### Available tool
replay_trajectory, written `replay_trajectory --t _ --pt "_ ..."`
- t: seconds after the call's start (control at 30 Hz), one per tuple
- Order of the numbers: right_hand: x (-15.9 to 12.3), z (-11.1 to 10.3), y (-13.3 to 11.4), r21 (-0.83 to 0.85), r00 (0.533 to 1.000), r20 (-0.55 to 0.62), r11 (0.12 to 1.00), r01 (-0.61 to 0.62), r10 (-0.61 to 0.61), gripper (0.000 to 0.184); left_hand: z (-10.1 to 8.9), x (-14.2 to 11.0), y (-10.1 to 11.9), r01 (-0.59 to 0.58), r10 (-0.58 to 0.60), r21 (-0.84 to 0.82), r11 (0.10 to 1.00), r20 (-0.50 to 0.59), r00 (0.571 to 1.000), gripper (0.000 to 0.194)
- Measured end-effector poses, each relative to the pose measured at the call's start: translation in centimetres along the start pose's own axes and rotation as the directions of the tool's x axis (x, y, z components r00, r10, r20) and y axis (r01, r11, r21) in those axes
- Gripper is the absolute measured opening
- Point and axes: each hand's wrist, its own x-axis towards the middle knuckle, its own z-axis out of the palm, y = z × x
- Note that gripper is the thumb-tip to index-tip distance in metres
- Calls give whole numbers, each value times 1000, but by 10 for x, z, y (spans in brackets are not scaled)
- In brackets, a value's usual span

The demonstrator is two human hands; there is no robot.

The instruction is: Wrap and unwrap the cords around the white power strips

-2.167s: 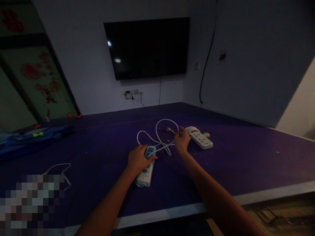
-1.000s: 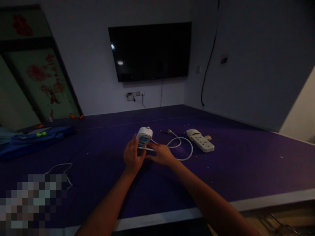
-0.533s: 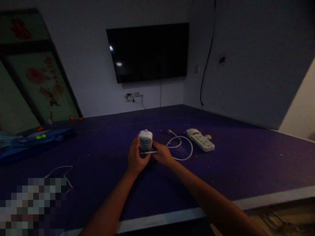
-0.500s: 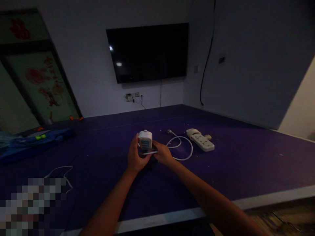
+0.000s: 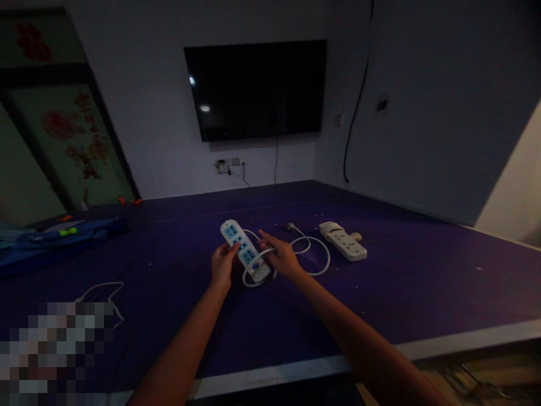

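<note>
My left hand [image 5: 222, 266] grips the side of a white power strip [image 5: 248, 256] with blue sockets, held tilted, its far end to the upper left. Its white cord [image 5: 329, 257] loops across the near end of the strip. My right hand [image 5: 281, 256] is closed around a stretch of that cord beside the strip, index finger extended. From there the cord curls over the purple surface to a plug [image 5: 289, 226]. A second white power strip [image 5: 350, 246], its own cord wrapped around one end, lies to the right of my right hand.
A purple platform [image 5: 406, 282] with a pale front edge spreads beneath my hands. Blue fabric [image 5: 84, 239] lies at the left, and a thin white cable [image 5: 103, 283] nearer me. A television [image 5: 257, 90] hangs on the back wall, above wall outlets [image 5: 234, 162].
The held strip has turned from end-on to showing its blue socket face. My right hand has lifted a little, and the cord now forms a loop over the strip's near end.
</note>
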Motion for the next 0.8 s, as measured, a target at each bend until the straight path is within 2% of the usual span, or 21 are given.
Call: replay_trajectory --t 0.07,0.13,0.27,0.37,0.47,0.57,0.63,0.7,0.8 --pt "2 -4 6 -20 995 -89 999 -42 40 40 -5 7 -1 97 -111 -112 989 -129 985 28" --pt "4 -9 15 -44 985 -148 995 -95 88 37 -13 15 -1 136 -189 -216 967 -246 951 21" --pt "5 -19 31 -152 979 -147 975 -164 142 36 -29 30 3 128 -239 -320 939 -336 911 11" --pt "3 -25 32 -281 990 -42 950 -140 134 35 -36 36 9 107 -256 -399 911 -340 905 6" --pt "0 -27 25 -387 984 137 920 -52 113 50 -40 38 15 100 -267 -465 880 -308 913 8" --pt "-4 -23 15 -439 946 318 894 94 57 62 -40 39 19 102 -279 -519 849 -276 920 14" --pt "-5 -18 10 -432 913 408 881 190 3 61 -38 38 20 105 -284 -549 829 -252 925 16" --pt "-4 -13 5 -434 894 448 870 234 -17 53 -36 37 21 115 -288 -572 812 -221 932 16" --pt "0 -6 -1 -555 927 366 818 151 78 47 -30 33 22 124 -275 -596 793 -169 947 14"
